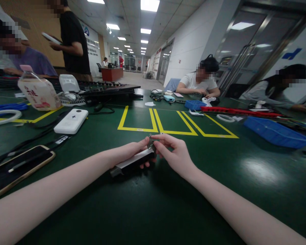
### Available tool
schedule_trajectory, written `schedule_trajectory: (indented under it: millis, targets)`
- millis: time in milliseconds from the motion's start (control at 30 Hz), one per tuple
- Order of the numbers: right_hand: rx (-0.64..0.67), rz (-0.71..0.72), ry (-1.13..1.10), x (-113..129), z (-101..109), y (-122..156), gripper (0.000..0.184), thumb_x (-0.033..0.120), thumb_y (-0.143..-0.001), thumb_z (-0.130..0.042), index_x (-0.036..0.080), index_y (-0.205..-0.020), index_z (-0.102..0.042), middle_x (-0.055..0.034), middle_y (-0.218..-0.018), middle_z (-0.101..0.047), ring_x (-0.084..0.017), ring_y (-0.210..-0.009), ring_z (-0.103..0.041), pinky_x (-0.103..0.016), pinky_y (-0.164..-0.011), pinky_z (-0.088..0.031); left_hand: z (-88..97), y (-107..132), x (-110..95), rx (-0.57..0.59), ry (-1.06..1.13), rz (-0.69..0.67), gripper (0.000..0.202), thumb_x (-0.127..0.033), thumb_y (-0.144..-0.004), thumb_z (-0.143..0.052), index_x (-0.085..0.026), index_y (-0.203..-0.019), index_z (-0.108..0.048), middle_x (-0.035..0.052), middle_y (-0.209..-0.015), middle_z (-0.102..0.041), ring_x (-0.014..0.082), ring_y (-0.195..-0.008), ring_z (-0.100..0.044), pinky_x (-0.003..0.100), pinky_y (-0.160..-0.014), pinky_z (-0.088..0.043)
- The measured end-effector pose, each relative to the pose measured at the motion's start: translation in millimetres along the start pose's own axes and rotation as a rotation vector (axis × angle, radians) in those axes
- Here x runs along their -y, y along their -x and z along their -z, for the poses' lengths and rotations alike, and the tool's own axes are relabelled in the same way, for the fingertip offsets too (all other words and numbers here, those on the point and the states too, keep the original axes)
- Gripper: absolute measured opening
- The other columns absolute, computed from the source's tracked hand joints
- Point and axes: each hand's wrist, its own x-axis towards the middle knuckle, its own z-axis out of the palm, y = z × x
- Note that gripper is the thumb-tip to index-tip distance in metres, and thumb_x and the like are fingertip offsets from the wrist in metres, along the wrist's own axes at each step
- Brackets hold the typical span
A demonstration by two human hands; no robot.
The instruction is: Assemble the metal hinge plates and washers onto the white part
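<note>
A long bar-shaped piece [135,161], black with a pale silver top face, lies slantwise in my left hand [135,149]. Its near end, at the lower left, is a dull metal tip. My left fingers wrap under the bar, and the thumb rests near its far end. There, a small metal part [150,142] sticks up, and my right hand [173,151] pinches it between thumb and forefinger. I cannot tell whether this part is fixed to the bar. Both hands are just above the green table [132,211], nearer to me than the yellow tape outlines [137,129].
On the left are a phone [20,170] with cables, a white power bank [71,121], a bottle [38,90] and a white fan [69,86]. To the right stand a blue tray [277,132] and red strips [239,111]. Other people sit or stand around the table.
</note>
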Motion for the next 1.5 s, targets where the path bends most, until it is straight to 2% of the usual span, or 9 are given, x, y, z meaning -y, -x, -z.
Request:
schedule_trajectory:
  millis: [133,200,433,600,767,900,967,1267,1500]
  targets:
    - [-0.038,-0.023,-0.122,-3,7,6,0.027,0.03,-0.095,-0.047,0.015,-0.109,-0.064,0.0007,-0.065,-0.058,-0.009,-0.054,-0.055,-0.02,-0.05,-0.046,12.3,4,-3,0.254,0.022,0.153,0.077,-0.081,-0.079,-0.035,-0.015,-0.107,-0.066,0.0106,-0.107,-0.067,0.0158,-0.076,-0.061,0.025,-0.067,-0.048]
    - [-0.072,-0.018,-0.124,-6,8,8,0.025,0.03,-0.095,-0.048,0.015,-0.105,-0.065,0.0011,-0.064,-0.057,-0.009,-0.053,-0.055,-0.02,-0.051,-0.046,12.8,6,-4,0.322,0.034,0.175,0.077,-0.08,-0.08,-0.035,-0.017,-0.11,-0.066,0.0102,-0.109,-0.067,0.015,-0.075,-0.061,0.024,-0.066,-0.048]
    - [-0.111,0.073,-0.06,-5,8,14,0.016,0.023,-0.095,-0.048,0.017,-0.097,-0.063,0.0003,-0.072,-0.058,-0.009,-0.057,-0.056,-0.021,-0.052,-0.047,1.9,13,-15,0.343,0.074,0.201,0.075,-0.079,-0.081,-0.034,-0.017,-0.104,-0.071,0.0099,-0.104,-0.07,0.016,-0.073,-0.061,0.025,-0.065,-0.048]
    - [-0.047,0.328,0.262,10,25,9,0.021,0.015,-0.091,-0.048,0.021,-0.1,-0.066,-0.0063,-0.106,-0.06,-0.018,-0.1,-0.059,-0.032,-0.083,-0.052,1.9,15,-16,0.362,0.063,0.201,0.076,-0.079,-0.082,-0.03,-0.018,-0.103,-0.071,0.0096,-0.105,-0.069,0.0154,-0.072,-0.061,0.023,-0.064,-0.048]
    - [0.086,0.422,0.421,25,35,8,0.02,0.018,-0.089,-0.052,0.024,-0.1,-0.068,-0.0065,-0.118,-0.057,-0.02,-0.107,-0.056,-0.035,-0.089,-0.051,-0.3,17,-16,0.342,0.092,0.222,0.075,-0.08,-0.081,-0.031,-0.019,-0.103,-0.07,0.0092,-0.106,-0.069,0.0162,-0.075,-0.061,0.023,-0.062,-0.048]
    - [0.049,0.431,0.517,27,28,13,0.006,0.024,-0.086,-0.062,0.021,-0.088,-0.067,-0.0064,-0.115,-0.058,-0.021,-0.107,-0.057,-0.036,-0.089,-0.05,-2.3,15,-15,0.279,0.021,0.217,0.077,-0.08,-0.081,-0.032,-0.017,-0.1,-0.071,0.008,-0.093,-0.069,0.0153,-0.07,-0.06,0.024,-0.064,-0.047]
    - [0.027,0.412,0.55,24,24,14,0.007,0.025,-0.084,-0.065,0.019,-0.087,-0.065,-0.0071,-0.113,-0.059,-0.021,-0.106,-0.057,-0.037,-0.089,-0.05,-2.3,13,-13,0.225,-0.022,0.205,0.079,-0.081,-0.08,-0.031,-0.016,-0.101,-0.071,0.0075,-0.087,-0.069,0.0154,-0.069,-0.059,0.025,-0.066,-0.047]
    - [-0.032,0.188,0.496,20,13,17,0.001,0.017,-0.082,-0.065,0.018,-0.083,-0.065,-0.005,-0.1,-0.061,-0.02,-0.095,-0.059,-0.034,-0.078,-0.05,-7.6,6,-11,0.073,-0.019,0.152,0.069,-0.077,-0.079,-0.042,-0.017,-0.1,-0.068,0.0067,-0.093,-0.067,0.0165,-0.075,-0.061,0.025,-0.067,-0.048]
    - [-0.091,0.154,0.482,16,10,16,0.003,0.016,-0.083,-0.063,0.017,-0.086,-0.065,-0.0042,-0.097,-0.062,-0.019,-0.092,-0.059,-0.032,-0.077,-0.049,-18.3,3,-7,-0.12,-0.011,0.062,0.066,-0.075,-0.077,-0.049,-0.014,-0.096,-0.066,0.0055,-0.083,-0.065,0.018,-0.074,-0.059,0.029,-0.067,-0.045]
